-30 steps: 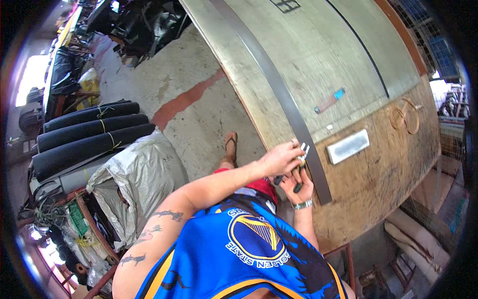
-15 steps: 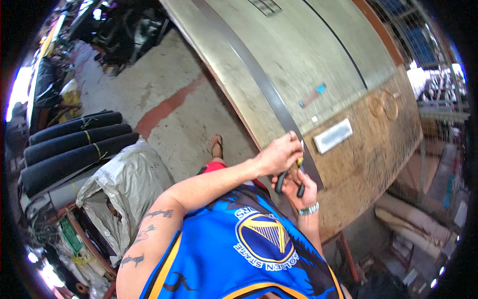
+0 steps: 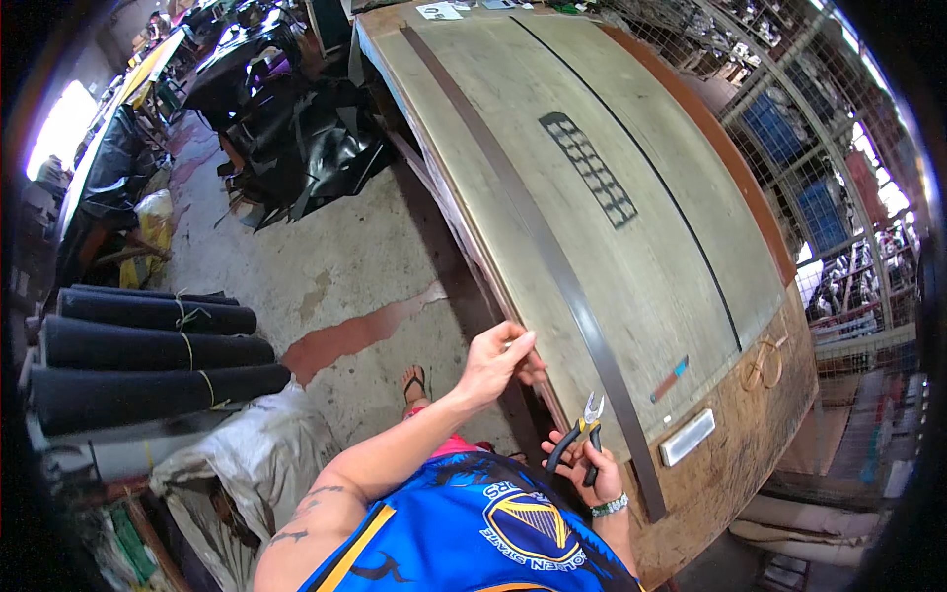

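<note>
Pliers with black and yellow handles (image 3: 563, 452) rest in my right hand (image 3: 604, 480), its fingers curled round the grips. Their metal jaws point up and stand slightly apart, near the edge of a long dark brown strip (image 3: 552, 259) lying along the table. My left hand (image 3: 496, 363) is at the table's near left edge, apart from the pliers. Its thumb and fingertips are pinched together; whatever may be between them is too small to make out.
On the worktable (image 3: 681, 533) are a white rectangular block (image 3: 688, 437), a blue-handled blade (image 3: 670, 380), a tan loop (image 3: 763, 366), a black grid-like piece (image 3: 589, 168) and a thin black strip (image 3: 631, 158). Dark rolls (image 3: 158, 355) lie at left; wire mesh shelving (image 3: 789, 79) stands at right.
My left hand has left the pliers and moved to the left. The pliers' jaws now show, pointing up. The view has tilted, bringing more of the far table into sight.
</note>
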`<act>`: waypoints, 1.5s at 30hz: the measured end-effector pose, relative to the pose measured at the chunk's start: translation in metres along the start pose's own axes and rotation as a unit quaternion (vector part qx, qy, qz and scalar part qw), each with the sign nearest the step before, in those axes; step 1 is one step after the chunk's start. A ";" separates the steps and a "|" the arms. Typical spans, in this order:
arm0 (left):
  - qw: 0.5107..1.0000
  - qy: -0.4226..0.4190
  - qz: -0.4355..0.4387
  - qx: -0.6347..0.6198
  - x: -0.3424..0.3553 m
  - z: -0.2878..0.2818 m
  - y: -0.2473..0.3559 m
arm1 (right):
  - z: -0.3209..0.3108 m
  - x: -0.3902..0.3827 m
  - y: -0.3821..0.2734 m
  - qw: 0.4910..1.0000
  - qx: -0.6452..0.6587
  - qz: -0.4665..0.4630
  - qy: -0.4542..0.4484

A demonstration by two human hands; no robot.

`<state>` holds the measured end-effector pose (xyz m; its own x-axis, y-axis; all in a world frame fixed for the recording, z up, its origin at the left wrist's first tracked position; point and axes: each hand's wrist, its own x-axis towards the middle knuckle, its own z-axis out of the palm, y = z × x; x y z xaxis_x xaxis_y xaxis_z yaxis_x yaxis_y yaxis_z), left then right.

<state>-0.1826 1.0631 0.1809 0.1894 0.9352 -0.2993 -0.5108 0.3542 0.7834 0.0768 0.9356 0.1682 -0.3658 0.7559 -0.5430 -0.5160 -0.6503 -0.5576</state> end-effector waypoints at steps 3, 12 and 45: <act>0.994 0.065 -0.068 0.046 -0.003 -0.085 0.033 | 0.043 0.061 0.004 0.996 0.043 0.005 0.072; 0.951 0.287 -0.083 0.080 -0.006 -0.344 0.147 | 0.214 0.263 -0.032 0.996 -0.007 0.082 0.035; 0.858 0.127 0.132 0.481 0.658 -0.547 0.594 | 0.533 0.989 -0.271 0.958 0.108 0.114 -0.241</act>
<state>-0.8204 1.8867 0.1509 -0.0784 0.9954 -0.0548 0.4426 0.0840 0.8928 -0.5585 1.9003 0.1169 -0.7759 0.5780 -0.2527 -0.5102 -0.8106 -0.2874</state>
